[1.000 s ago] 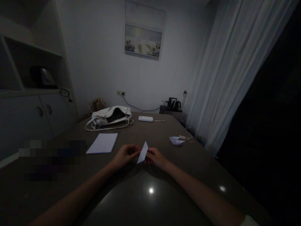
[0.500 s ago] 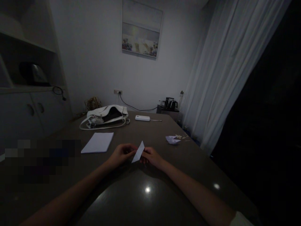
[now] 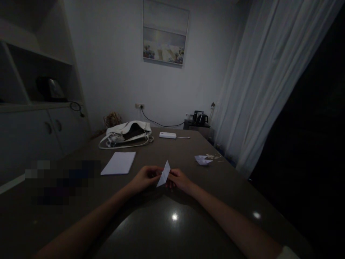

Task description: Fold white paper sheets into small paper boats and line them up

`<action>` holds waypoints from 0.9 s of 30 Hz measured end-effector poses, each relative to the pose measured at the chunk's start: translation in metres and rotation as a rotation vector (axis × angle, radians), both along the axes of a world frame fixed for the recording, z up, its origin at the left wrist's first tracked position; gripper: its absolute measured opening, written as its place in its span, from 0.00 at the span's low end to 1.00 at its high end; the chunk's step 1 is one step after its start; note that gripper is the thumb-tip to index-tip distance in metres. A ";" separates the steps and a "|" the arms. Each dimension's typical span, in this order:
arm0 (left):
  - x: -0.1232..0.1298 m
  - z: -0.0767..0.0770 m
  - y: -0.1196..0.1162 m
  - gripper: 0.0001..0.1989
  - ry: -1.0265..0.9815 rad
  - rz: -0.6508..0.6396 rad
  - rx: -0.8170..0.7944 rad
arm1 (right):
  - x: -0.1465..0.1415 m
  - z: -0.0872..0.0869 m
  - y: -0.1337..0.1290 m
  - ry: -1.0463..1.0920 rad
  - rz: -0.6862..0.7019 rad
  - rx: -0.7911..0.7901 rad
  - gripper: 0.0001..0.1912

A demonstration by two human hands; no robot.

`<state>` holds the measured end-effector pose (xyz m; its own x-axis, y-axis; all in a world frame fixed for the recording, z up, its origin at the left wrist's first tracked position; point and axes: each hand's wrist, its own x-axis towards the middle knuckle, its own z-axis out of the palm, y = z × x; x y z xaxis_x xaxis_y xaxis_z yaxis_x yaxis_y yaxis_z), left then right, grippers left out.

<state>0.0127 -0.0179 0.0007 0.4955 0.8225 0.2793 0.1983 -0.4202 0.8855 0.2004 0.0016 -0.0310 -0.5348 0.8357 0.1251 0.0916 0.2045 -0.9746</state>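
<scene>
A small piece of folded white paper (image 3: 164,175), pointed at its top and bottom, is held up above the table between my two hands. My left hand (image 3: 147,177) pinches its left side, thumb toward me and fingers curled behind. On the other side, my right hand (image 3: 180,180) grips the right edge, its lower fingers bent under. Part of the fingertips is hidden behind the paper. To the right lies a folded paper boat shape (image 3: 203,160), apart from my hands. A stack of white paper sheets (image 3: 119,163) rests to the left.
A white handbag (image 3: 129,133) sits at the back left of the dark table (image 3: 151,223). Beyond my hands lies a white power bank (image 3: 167,135) with a short cable. Small pale scraps (image 3: 214,157) lie near the right edge. A blurred patch (image 3: 61,183) covers the left side.
The whole view has shifted, so things appear slightly farther right. The folded paper looks a little wider, turned slightly in my hands. Both hands keep their hold.
</scene>
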 end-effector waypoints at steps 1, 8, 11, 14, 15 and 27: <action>0.000 0.001 0.000 0.21 0.009 -0.016 -0.004 | 0.000 0.000 0.000 -0.002 0.001 0.001 0.26; -0.001 0.005 -0.003 0.20 0.057 -0.054 -0.034 | 0.001 0.001 0.001 -0.061 -0.004 0.028 0.22; -0.002 0.006 -0.003 0.19 0.109 -0.038 0.001 | 0.002 0.002 0.000 -0.072 0.000 0.049 0.20; -0.002 0.009 -0.005 0.17 0.148 -0.014 0.050 | 0.002 0.003 0.000 -0.077 -0.004 0.057 0.19; -0.002 0.009 -0.005 0.17 0.152 -0.008 0.058 | 0.002 0.004 -0.001 -0.076 -0.007 0.057 0.18; -0.002 0.005 -0.002 0.18 0.170 -0.080 0.055 | 0.001 0.010 -0.005 -0.114 -0.040 0.066 0.18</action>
<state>0.0111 -0.0199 0.0062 0.6027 0.7643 0.2295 0.3074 -0.4878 0.8170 0.2013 -0.0031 -0.0214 -0.5150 0.8486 0.1207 0.2102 0.2616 -0.9420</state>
